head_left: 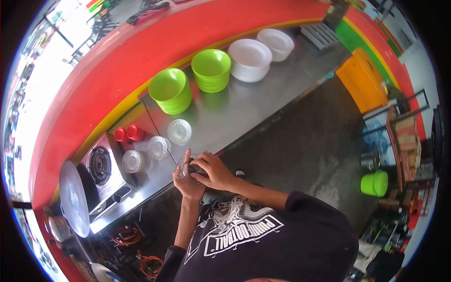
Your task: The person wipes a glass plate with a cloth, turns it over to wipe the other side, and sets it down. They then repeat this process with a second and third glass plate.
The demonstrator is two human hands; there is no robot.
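Note:
At the front edge of the steel counter (pixel 206 127), my left hand (pixel 189 187) is wrapped around a small clear glass bowl (pixel 183 168), with its thumb and fingers along the sides. Bent over the same bowl from the right is my right hand (pixel 215 172), its fingertips at the rim and partly inside. Both hands cover much of the bowl, and its contents, if any, cannot be made out. Just beyond stand more clear glass dishes: one stack (pixel 179 132), a second stack (pixel 159 147) and a third stack (pixel 133 161).
Stacks of green bowls (pixel 170 91) and white plates (pixel 250 60) line the back of the counter. Two red cups (pixel 135 132) stand left, beside a gas stove (pixel 104 164) and a large round metal lid (pixel 74 199). A green bucket (pixel 374 183) is at right.

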